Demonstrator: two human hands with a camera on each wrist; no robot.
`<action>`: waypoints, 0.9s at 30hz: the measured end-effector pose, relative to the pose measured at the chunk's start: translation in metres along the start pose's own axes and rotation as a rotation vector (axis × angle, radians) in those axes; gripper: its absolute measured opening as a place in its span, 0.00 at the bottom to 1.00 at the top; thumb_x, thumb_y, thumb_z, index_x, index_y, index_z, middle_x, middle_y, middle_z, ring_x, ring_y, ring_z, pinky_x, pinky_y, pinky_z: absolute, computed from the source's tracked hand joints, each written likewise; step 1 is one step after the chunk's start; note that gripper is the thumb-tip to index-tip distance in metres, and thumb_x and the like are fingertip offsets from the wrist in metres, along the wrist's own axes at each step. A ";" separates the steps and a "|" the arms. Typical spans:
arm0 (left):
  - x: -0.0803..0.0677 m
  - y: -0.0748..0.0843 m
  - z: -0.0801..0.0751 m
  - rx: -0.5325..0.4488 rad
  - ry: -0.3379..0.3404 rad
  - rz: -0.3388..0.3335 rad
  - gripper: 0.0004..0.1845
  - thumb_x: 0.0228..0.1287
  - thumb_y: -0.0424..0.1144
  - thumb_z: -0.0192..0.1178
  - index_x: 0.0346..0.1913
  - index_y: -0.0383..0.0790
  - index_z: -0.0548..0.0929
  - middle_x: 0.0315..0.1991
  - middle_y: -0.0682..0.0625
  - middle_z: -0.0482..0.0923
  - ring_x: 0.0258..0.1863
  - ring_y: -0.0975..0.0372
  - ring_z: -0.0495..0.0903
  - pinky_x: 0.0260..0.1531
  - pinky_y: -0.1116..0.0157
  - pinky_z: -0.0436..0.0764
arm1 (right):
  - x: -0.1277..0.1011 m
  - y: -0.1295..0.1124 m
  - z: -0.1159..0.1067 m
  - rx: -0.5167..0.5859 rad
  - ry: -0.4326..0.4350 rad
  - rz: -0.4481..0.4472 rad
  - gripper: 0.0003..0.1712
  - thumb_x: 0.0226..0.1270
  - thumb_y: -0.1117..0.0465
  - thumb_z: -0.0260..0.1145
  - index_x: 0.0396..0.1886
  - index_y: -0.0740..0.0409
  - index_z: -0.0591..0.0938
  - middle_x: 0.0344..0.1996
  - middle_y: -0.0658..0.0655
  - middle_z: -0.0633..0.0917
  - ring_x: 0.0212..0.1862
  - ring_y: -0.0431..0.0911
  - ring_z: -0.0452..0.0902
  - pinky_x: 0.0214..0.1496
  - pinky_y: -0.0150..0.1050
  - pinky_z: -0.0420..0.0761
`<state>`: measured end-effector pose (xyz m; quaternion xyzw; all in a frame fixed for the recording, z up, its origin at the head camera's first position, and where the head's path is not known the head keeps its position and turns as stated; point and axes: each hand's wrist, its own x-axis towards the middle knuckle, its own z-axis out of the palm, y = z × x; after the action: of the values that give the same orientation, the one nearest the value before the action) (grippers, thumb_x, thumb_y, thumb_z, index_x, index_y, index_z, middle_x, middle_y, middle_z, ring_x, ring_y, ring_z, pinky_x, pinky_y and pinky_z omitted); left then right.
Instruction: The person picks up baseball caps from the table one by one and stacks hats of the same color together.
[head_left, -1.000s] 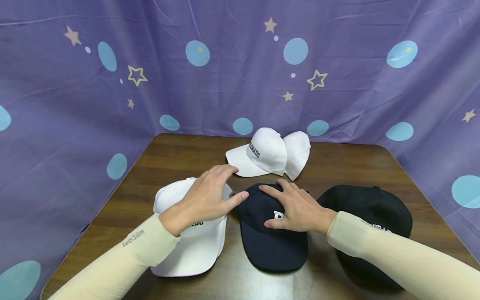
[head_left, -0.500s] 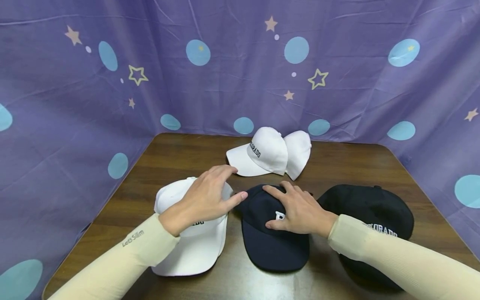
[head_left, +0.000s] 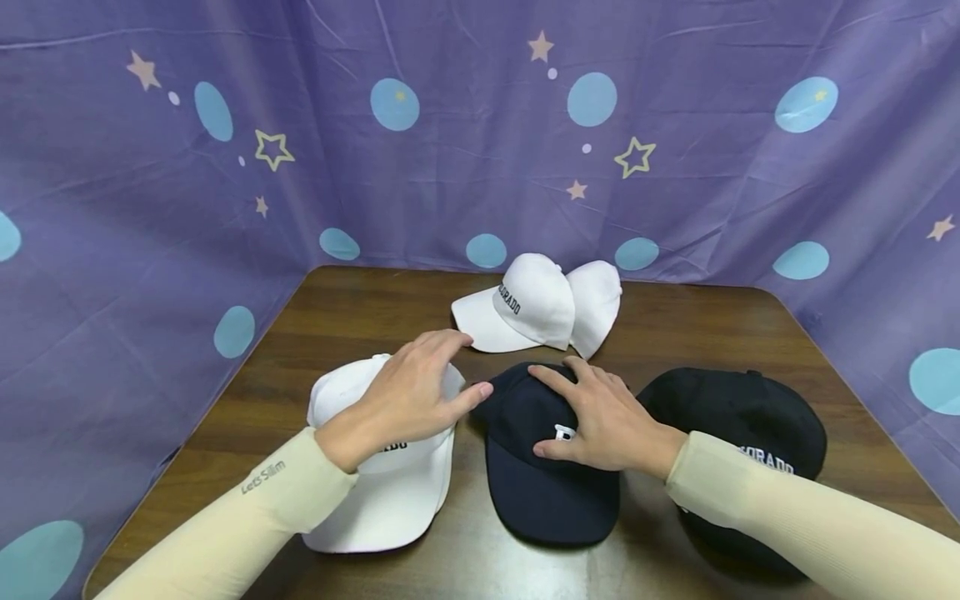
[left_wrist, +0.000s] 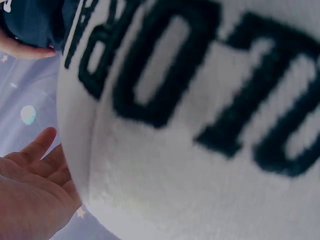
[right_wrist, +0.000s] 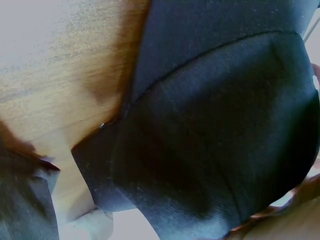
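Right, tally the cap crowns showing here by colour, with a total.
White: 3 (front cap, lettered back cap, cap behind it)
Navy: 1 (navy cap)
Black: 1 (black cap)
Total: 5; any nested underneath can't be counted.

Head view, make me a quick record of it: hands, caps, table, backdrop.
Left hand: fingers extended, overlaps the near white cap in view; contact unclear
Right hand: fingers curved over the navy cap
Right side: black cap, white lettering
Far side: two white caps, one partly hidden by the other
Table: brown, wood-grained
Backdrop: purple, patterned
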<state>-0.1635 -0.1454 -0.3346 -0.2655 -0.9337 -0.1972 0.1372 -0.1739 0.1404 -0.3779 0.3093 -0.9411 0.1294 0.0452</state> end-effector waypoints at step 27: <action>0.015 0.007 -0.009 0.049 -0.011 0.052 0.37 0.68 0.63 0.60 0.65 0.35 0.77 0.63 0.45 0.78 0.66 0.50 0.74 0.67 0.50 0.72 | -0.012 0.022 -0.038 0.131 0.143 0.118 0.40 0.73 0.31 0.59 0.74 0.50 0.72 0.67 0.57 0.75 0.62 0.56 0.76 0.64 0.67 0.68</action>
<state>-0.1707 -0.1367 -0.3192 -0.2875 -0.9317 -0.1692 0.1435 -0.1772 0.1743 -0.3479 0.2457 -0.9415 0.2148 0.0840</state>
